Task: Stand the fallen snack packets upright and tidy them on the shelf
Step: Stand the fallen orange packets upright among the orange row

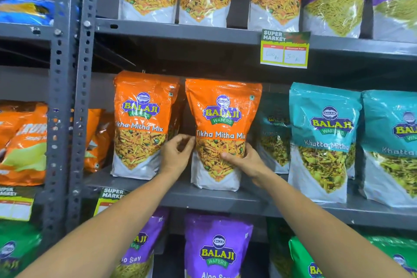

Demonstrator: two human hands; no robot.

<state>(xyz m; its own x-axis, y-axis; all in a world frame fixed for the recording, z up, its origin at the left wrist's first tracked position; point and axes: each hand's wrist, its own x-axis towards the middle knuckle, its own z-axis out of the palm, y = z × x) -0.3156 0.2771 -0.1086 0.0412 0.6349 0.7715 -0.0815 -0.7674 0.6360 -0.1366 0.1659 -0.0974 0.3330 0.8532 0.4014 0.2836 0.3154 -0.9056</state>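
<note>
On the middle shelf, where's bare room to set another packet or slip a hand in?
Free: the shelf left of the left orange packet, up to the upright. A narrow gap between the two orange packets holds the left hand. Right of the held orange packet, teal packets crowd the shelf, one set back behind the right hand.

Views: one only, a wide-angle camera worn on the person's head; no second view shares the scene.
Position: in front of the grey metal shelf [203, 198], at about the height of its middle level.
Direction: forward, nearly level, slightly down along both forearms.
Nearness: close; both arms reach from the bottom edge to the middle level, and the packets fill most of the frame.
Coverage: three levels, top and bottom cut off by the frame; the upright post [67, 97] stands left, with a neighbouring bay beyond it.
Distortion: shelf edges slope and bend toward the sides.
</note>
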